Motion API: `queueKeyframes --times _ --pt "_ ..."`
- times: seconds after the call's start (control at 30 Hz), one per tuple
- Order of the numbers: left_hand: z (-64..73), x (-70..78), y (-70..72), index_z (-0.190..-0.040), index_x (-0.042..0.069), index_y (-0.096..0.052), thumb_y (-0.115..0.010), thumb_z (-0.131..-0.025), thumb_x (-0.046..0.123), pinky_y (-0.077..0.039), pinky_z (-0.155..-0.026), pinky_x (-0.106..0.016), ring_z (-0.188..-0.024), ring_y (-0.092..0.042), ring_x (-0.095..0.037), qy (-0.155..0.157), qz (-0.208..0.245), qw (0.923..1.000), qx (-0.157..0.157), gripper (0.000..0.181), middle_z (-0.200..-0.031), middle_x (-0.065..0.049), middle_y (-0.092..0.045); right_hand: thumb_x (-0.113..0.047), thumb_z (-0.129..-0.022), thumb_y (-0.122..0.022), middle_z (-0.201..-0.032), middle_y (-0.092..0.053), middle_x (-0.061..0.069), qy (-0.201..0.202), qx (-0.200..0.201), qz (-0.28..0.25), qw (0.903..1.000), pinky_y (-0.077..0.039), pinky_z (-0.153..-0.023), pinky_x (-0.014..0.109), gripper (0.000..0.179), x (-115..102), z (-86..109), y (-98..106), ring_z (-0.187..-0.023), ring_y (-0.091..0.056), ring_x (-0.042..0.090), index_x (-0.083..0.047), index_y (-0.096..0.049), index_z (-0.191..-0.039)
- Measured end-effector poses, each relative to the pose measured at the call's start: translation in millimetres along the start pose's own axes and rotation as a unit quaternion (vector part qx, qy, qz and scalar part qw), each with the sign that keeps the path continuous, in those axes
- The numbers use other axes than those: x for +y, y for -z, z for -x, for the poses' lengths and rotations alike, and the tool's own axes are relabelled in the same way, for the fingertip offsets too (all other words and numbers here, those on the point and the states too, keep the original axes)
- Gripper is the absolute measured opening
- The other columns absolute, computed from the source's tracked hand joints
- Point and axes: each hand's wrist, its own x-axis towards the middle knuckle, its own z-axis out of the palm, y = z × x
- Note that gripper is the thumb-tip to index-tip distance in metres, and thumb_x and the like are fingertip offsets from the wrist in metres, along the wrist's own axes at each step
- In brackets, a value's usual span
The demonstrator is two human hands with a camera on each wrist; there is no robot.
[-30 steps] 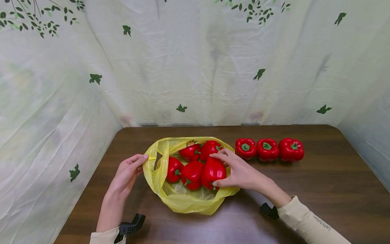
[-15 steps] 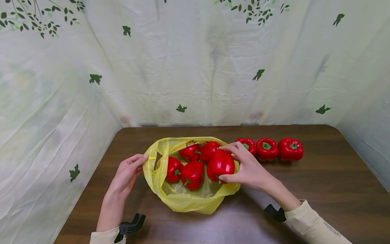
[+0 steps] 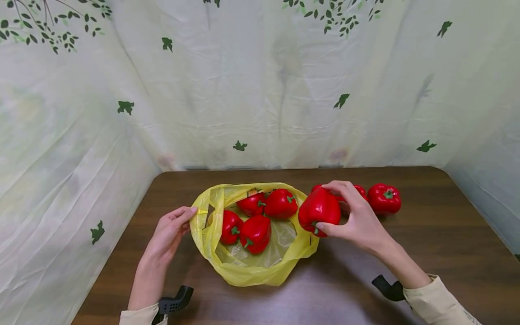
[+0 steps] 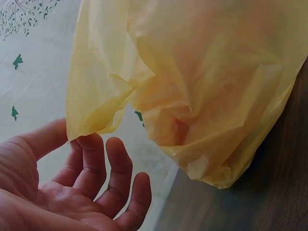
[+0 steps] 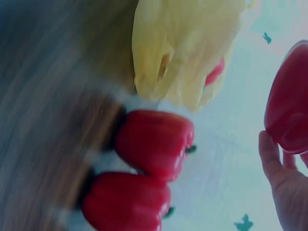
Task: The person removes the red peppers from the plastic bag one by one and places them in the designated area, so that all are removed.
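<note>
My left hand (image 3: 172,230) pinches the left rim of a yellow plastic bag (image 3: 260,274) between thumb and forefinger; the left wrist view shows the other fingers loosely bent below the bag edge (image 4: 98,115). Several red bell peppers (image 3: 256,234) lie inside the open bag. My right hand (image 3: 359,219) grips another red bell pepper (image 3: 318,210) with thumb and fingers, raised at the bag's right rim. In the right wrist view this held pepper (image 5: 291,101) is cut off by the edge, above the fingertips.
Right of the bag stands a row of red bell peppers on the brown wooden table (image 3: 430,234). The rightmost pepper (image 3: 383,198) shows fully; the others are partly hidden behind my right hand. A pale leaf-printed curtain (image 3: 260,90) surrounds the table's back and sides.
My right hand has lifted one bell pepper out of the bag's right side and carried it rightward to the rim. The left hand has stayed at the bag's left rim.
</note>
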Motion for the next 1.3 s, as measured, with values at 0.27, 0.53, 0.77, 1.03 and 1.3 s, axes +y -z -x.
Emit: queueKeyframes --times 0.27,0.53,0.77,1.03,1.3 --pt "0.6 0.3 0.9 -0.089 0.011 -0.071 -0.065 -0.097 0.025 -0.049 -0.077 -0.026 -0.077 -0.062 -0.012 0.006 -0.002 1.0000 0.002 0.017 -0.087 0.000 -0.066 -0.012 -0.068 -0.089 -0.131 -0.050 0.001 -0.043 0.026 0.025 0.9984 -0.054 -0.075 0.028 0.083 -1 9.4 25 -0.114 -0.051 0.023 -0.019 -0.045 -0.139" --pt "0.1 0.9 0.9 -0.090 0.012 -0.070 -0.065 -0.097 0.027 -0.049 -0.080 -0.028 -0.079 -0.061 -0.012 0.011 -0.014 0.9998 0.002 0.017 -0.089 0.000 -0.066 -0.009 -0.071 -0.087 -0.137 -0.046 0.002 -0.063 0.047 0.054 0.9954 -0.052 -0.074 0.022 0.087 5 18.1 52 -0.117 -0.045 0.020 -0.021 -0.041 -0.145" --pt "0.1 0.7 0.9 -0.090 0.011 -0.070 -0.066 -0.096 0.028 -0.050 -0.075 -0.026 -0.076 -0.060 -0.012 0.010 -0.017 0.9998 0.004 0.018 -0.087 0.000 -0.065 -0.011 -0.079 -0.083 -0.132 -0.048 -0.002 -0.083 0.057 0.070 0.9925 -0.053 -0.070 0.021 0.076 8 25.1 75 -0.110 -0.049 0.013 -0.022 -0.043 -0.143" --pt "1.5 0.4 0.7 -0.091 0.009 -0.070 -0.065 -0.097 0.027 -0.049 -0.076 -0.027 -0.076 -0.061 -0.012 0.003 -0.012 0.9999 0.000 0.019 -0.087 0.000 -0.065 -0.016 -0.084 -0.078 -0.131 -0.047 -0.006 -0.112 0.073 0.090 0.9869 -0.044 -0.077 0.011 0.069 13 28.5 106 -0.109 -0.049 0.011 -0.022 -0.043 -0.144" --pt "2.1 0.1 1.0 -0.092 0.009 -0.070 -0.065 -0.097 0.027 -0.049 -0.077 -0.027 -0.077 -0.062 -0.013 0.001 -0.011 0.9999 -0.002 0.019 -0.087 0.000 -0.066 -0.029 -0.092 -0.070 -0.132 -0.045 0.000 -0.188 0.041 0.114 0.9747 -0.051 -0.066 0.020 0.064 22 28.4 141 -0.099 -0.052 0.000 -0.019 -0.039 -0.147"
